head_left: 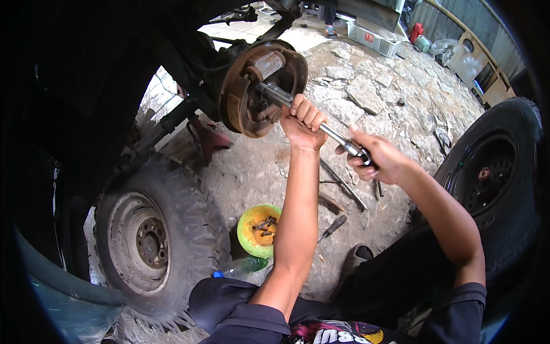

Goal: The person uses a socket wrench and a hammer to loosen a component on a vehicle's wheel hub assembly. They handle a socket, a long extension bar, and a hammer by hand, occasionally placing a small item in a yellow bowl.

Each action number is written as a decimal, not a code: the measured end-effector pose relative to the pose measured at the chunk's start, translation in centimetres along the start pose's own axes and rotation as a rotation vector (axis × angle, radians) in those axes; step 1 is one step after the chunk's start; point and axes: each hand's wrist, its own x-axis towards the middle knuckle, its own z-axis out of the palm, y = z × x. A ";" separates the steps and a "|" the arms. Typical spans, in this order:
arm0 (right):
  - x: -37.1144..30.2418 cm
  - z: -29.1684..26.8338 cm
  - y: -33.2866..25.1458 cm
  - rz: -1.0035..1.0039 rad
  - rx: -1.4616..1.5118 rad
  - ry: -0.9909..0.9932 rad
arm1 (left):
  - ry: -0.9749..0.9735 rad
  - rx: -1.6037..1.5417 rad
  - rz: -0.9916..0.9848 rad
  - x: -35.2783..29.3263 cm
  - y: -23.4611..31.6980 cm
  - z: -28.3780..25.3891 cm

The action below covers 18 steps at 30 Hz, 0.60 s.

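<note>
A long silvery socket extension bar (335, 136) slants from the hub area of a rusty drum brake assembly (235, 94) down to the right. My left hand (305, 121) is wrapped round the bar's middle, close to the brake. At the bar's near end, my right hand (381, 157) has its fingers curled round a shiny metal fitting with a dark part, thumb raised. Whether that fitting is a ratchet head cannot be made out. The bar's far end reaches in among the brake parts, where its tip is hidden.
A worn wheel (200, 229) lies leaning at the left, another tyre (518, 129) at the right. Between them are a green bowl (242, 232) of small metal parts, a plastic bottle (243, 266), a screwdriver (334, 226) and metal bars (348, 188). Behind stands a white basket (372, 41).
</note>
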 end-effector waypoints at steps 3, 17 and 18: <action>1.0 -0.1 0.8 -0.146 -0.312 0.172 | 0.182 0.175 0.138 0.0 -0.6 0.2; 0.0 1.4 0.9 -0.731 -1.037 0.344 | -0.006 0.032 -0.063 0.1 0.1 0.5; -0.2 1.5 0.0 -0.281 -0.622 0.155 | -0.113 -0.073 -0.056 -0.1 0.1 -0.3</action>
